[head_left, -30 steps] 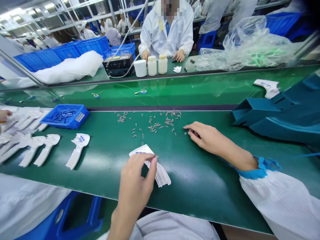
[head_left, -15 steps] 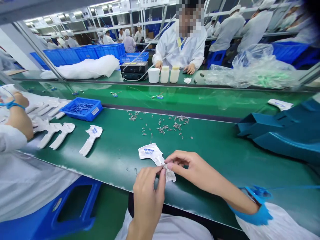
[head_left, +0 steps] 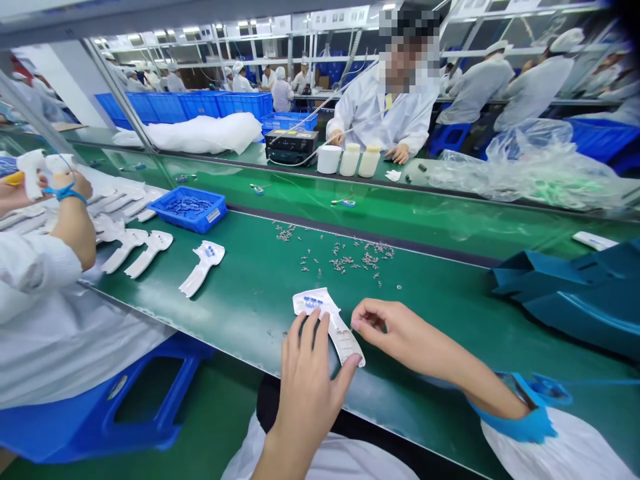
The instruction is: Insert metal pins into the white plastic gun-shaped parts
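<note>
While the white plastic handle shell (head_left: pixel 344 339) is laid flat on the green workbench (head_left: pixel 250 307) directly before the person, it is touched by the widely spread fingers of the left hand (head_left: pixel 311 393), its lower end being met by the thumb. The right hand (head_left: pixel 397 328) is held just beside the shell's right edge, its fingertips drawn narrowly together; whether a tiny part is pinched there cannot be told. Beyond both hands, small metal parts (head_left: pixel 343 263) are scattered; farther left, a blue bin (head_left: pixel 203 224) is seen.
</note>
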### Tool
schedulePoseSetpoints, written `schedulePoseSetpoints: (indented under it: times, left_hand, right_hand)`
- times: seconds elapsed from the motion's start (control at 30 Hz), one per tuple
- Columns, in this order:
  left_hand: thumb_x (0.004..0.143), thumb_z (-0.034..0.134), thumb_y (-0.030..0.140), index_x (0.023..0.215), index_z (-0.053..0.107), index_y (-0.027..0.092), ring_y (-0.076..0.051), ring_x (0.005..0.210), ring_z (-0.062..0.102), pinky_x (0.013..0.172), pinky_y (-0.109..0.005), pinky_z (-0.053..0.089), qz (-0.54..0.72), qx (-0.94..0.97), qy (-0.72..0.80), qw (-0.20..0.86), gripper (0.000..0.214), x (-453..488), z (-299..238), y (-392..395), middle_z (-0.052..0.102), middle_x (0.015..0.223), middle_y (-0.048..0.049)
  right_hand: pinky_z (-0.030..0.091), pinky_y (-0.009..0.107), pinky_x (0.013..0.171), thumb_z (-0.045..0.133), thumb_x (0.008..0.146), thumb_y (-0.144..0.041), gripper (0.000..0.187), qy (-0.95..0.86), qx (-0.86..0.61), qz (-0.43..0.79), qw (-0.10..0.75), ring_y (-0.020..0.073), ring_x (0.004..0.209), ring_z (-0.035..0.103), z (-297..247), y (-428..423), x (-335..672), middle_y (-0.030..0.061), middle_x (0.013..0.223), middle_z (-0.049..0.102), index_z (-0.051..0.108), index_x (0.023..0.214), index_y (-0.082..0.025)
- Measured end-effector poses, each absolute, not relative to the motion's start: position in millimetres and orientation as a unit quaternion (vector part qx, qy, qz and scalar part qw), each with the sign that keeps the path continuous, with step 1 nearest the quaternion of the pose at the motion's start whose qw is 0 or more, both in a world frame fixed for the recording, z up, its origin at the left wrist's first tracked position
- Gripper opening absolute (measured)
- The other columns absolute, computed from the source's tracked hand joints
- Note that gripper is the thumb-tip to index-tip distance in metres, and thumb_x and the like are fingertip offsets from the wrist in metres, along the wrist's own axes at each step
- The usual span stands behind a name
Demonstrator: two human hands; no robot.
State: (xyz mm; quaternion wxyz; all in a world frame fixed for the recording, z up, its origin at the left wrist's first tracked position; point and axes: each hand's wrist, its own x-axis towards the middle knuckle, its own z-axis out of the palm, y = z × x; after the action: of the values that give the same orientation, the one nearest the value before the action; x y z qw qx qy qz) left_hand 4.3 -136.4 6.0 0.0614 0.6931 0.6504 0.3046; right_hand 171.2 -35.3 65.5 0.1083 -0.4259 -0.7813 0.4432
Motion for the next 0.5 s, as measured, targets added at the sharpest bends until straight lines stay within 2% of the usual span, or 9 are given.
schedulePoseSetpoints:
  times: [0.13, 0.37, 0.5]
  left_hand:
    - [0.093, 0.057, 0.041, 0.143, 0.042, 0.020, -0.034, 0.143, 0.037, 0.106, -0.053, 0.043, 0.246, 0.729, 0.630, 0.104, 0.055, -6, 3, -138, 0.051, 0.148, -0.0114]
    - [0.090, 0.064, 0.042, 0.142, 0.044, 0.022, -0.031, 0.144, 0.035, 0.109, -0.052, 0.041, 0.228, 0.748, 0.599, 0.174, 0.059, -22, 12, -138, 0.050, 0.148, -0.0098]
    - [0.091, 0.061, 0.044, 0.144, 0.041, 0.023, -0.031, 0.145, 0.034, 0.110, -0.053, 0.039, 0.229, 0.751, 0.594, 0.175, 0.061, -23, 7, -136, 0.048, 0.150, -0.0098]
  right_hand:
    - [0.037, 0.024, 0.055, 0.050, 0.094, -0.032, 0.022, -0.820, -0.374, 0.429, 0.061, 0.0127, 0.061, 0.048, 63, -27, 166, -0.0011, 0.070, 0.058, 0.061, 0.082, -0.019]
    - [0.031, 0.024, 0.053, 0.048, 0.094, -0.029, 0.022, -0.836, -0.342, 0.428, 0.019, 0.0109, 0.057, 0.040, 59, -29, 156, -0.0041, 0.064, 0.049, 0.056, 0.077, -0.019]
    - [0.031, 0.024, 0.054, 0.048, 0.096, -0.035, 0.026, -0.845, -0.348, 0.406, 0.021, 0.0120, 0.060, 0.041, 53, -28, 156, -0.0031, 0.066, 0.049, 0.055, 0.076, -0.020]
